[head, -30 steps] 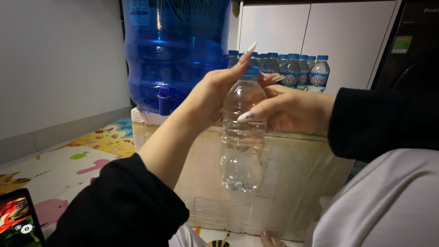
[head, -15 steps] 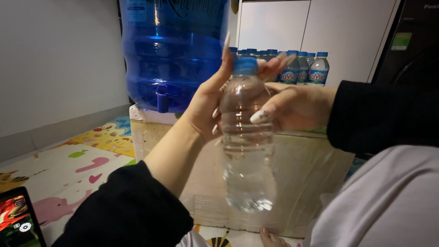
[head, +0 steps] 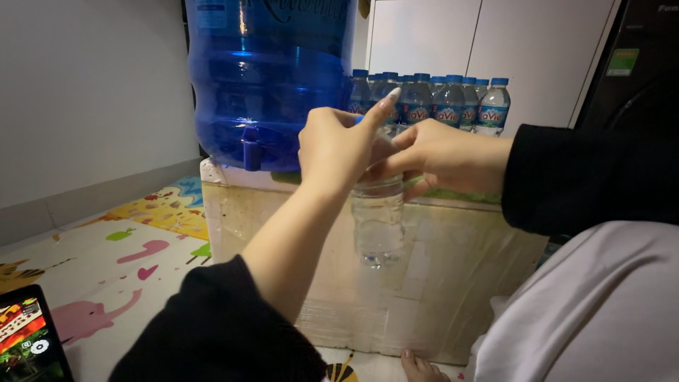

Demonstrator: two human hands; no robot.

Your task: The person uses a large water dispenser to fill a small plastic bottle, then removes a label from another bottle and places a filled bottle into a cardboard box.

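So the clear plastic bottle (head: 378, 219) hangs mid-air in front of the cardboard box (head: 438, 283), left hand (head: 336, 145) curled over its cap and right hand (head: 445, 157) pinching the neck, and it looks light, thin-walled, crushable, so grip the stiffer neck.

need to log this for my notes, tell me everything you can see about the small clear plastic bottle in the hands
The small clear plastic bottle is see-through, with ribbed walls and no label in view. It hangs upright in mid-air, in front of the taped cardboard box. Whether it holds water cannot be told. The left hand closes over its top, so the cap is hidden, with the index finger stretched out. The right hand grips its upper part from the other side. Nothing else touches it.
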